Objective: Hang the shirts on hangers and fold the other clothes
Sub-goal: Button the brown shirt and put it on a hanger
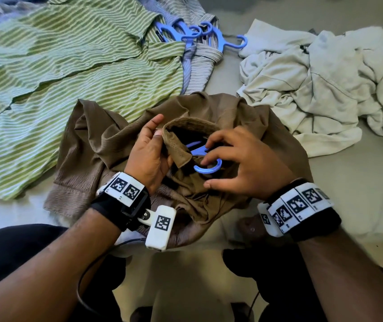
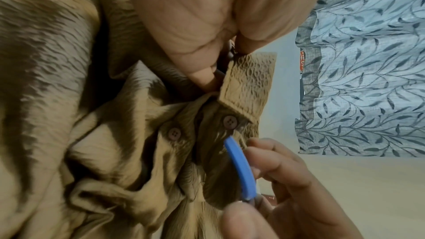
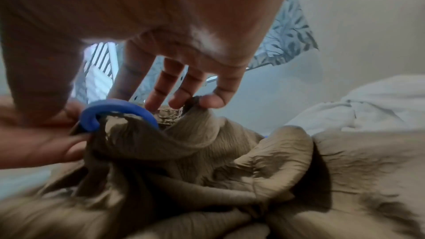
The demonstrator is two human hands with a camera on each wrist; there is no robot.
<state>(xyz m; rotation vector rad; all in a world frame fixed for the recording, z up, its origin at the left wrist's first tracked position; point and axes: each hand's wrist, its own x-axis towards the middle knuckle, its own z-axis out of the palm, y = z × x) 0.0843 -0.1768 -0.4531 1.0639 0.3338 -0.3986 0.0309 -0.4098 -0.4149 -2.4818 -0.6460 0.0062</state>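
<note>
A crumpled brown shirt (image 1: 106, 145) (image 2: 69, 97) (image 3: 253, 170) lies on the bed in front of me. My left hand (image 1: 153, 145) (image 2: 195, 24) pinches its collar (image 1: 178, 149) (image 2: 248, 83) and holds the neck opening up. The hook of a blue hanger (image 1: 209, 169) (image 2: 239, 166) (image 3: 115, 106) sticks out of that opening; the rest of the hanger is hidden inside the shirt. My right hand (image 1: 232, 159) (image 2: 299, 188) (image 3: 161, 15) grips the hook between thumb and fingers. Two buttons show just below the collar in the left wrist view.
A green striped shirt (image 1: 69, 77) lies spread at the left, beside grey striped shirts (image 1: 199, 63), with several blue hangers (image 1: 185, 33) at their collars. A heap of cream clothes (image 1: 313, 84) fills the right. Bare sheet (image 1: 348, 194) shows at the near right.
</note>
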